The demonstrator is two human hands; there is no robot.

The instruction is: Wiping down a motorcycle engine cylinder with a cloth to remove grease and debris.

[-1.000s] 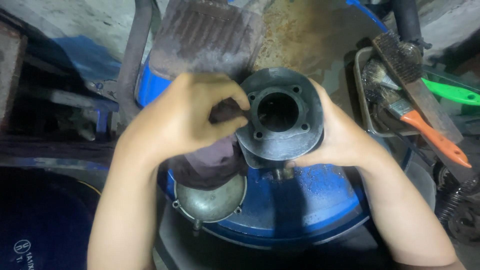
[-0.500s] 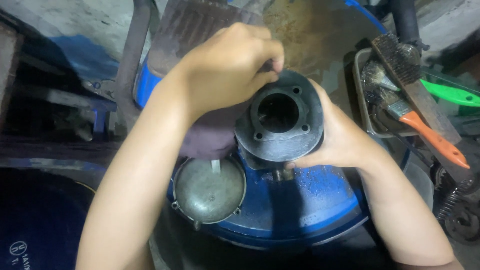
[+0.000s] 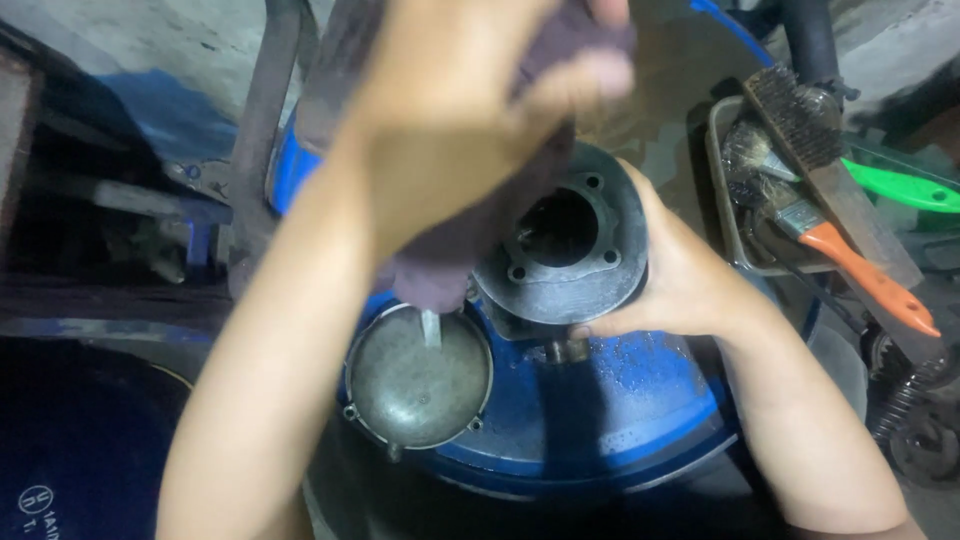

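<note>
Two bare hands over a blue drum: one steadies a round metal engine part, the other lifts a dark rag.

The right hand point(image 3: 690, 275) is closed around the right side of the grey finned cylinder point(image 3: 565, 250), which sits near the centre of the view, its bore and bolt holes facing up, above the blue drum lid point(image 3: 620, 400). The left hand point(image 3: 470, 110), raised toward 12 o'clock and blurred, is clenched on a dark rag point(image 3: 470, 240) that hangs down and touches the cylinder's left edge. At 7 o'clock from the cylinder a round dull metal cover point(image 3: 415, 375) lies on the drum. At 3 o'clock a tray point(image 3: 722, 200) holds a wire brush point(image 3: 825, 170) and an orange-handled paintbrush point(image 3: 850, 265).
</note>
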